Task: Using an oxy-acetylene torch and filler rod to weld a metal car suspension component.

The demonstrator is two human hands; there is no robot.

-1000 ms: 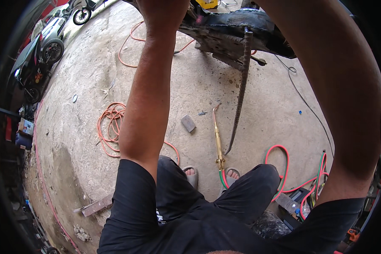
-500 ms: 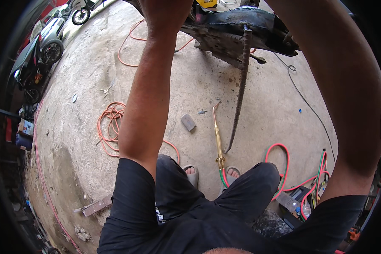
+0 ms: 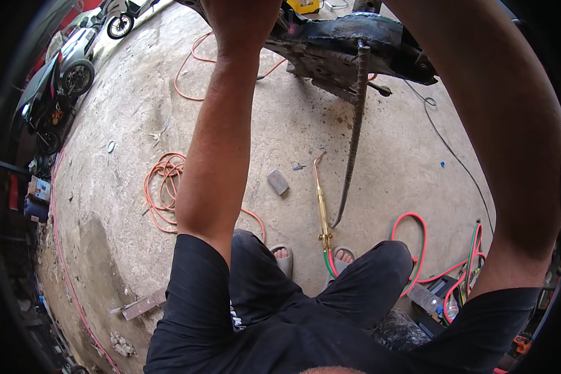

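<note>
My left hand [image 3: 240, 19] is raised to the top edge beside a dark, rough metal frame [image 3: 380, 56]; its fingers are cut off, so what it holds is hidden. My right forearm [image 3: 467, 75] reaches up past the frame's right side, and the hand is out of view. A long ribbed steel bar [image 3: 358, 112] runs down from the frame toward the floor. Below, a brass cutting torch [image 3: 322, 218] with red and green hoses lies on the concrete between my feet, near a grey block [image 3: 278, 182].
Scooters [image 3: 75, 75] stand along the left side. An orange hose [image 3: 162, 168] lies coiled on the floor [image 3: 106, 187], and a black cable [image 3: 455, 149] runs on the right. Hoses, a plastic bottle [image 3: 427, 299] and tools sit by my right knee. A yellow machine [image 3: 302, 5] is behind the frame.
</note>
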